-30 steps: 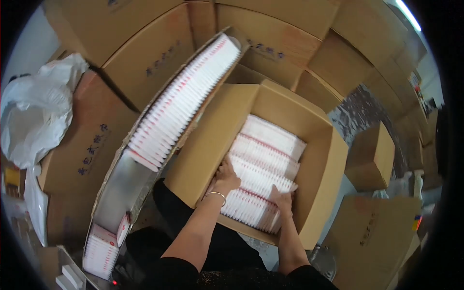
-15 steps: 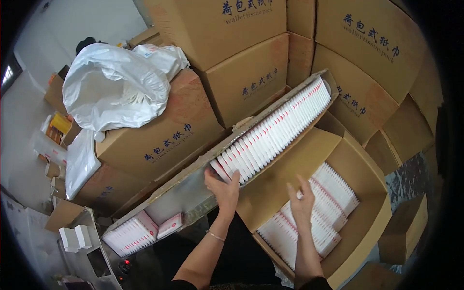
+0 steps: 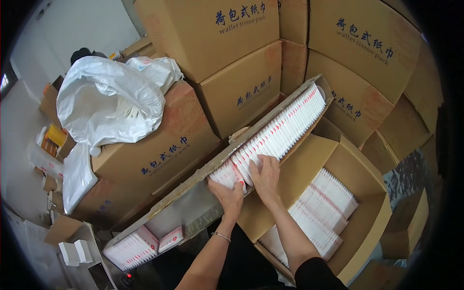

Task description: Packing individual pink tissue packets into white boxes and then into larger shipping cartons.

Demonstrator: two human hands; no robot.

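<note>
A long row of white tissue packs with red marks (image 3: 280, 129) stands on edge in a narrow, slanting trough (image 3: 186, 205). At the row's near end my left hand (image 3: 229, 197) is closed round several packs, its thumb along their right side. Just to the right, my right hand (image 3: 267, 180) has its bent fingers pressed into the row, gripping the packs from the other side of that group. Where its fingertips lie between packs is partly hidden. Below my right forearm, an open cardboard box (image 3: 369, 212) holds several rows of the same packs (image 3: 319, 210).
More packs (image 3: 133, 249) stand at the trough's lower left end, with a leaning pack (image 3: 170, 238) beside them. Closed cardboard cartons (image 3: 237, 92) are stacked behind the trough. A white plastic bag (image 3: 108, 99) rests on one carton at left. Flattened cardboard (image 3: 406, 222) lies at right.
My right hand has moved left and up from above the open box to the row in the trough. The packs at the near end now sit between both hands, slightly apart from the row.
</note>
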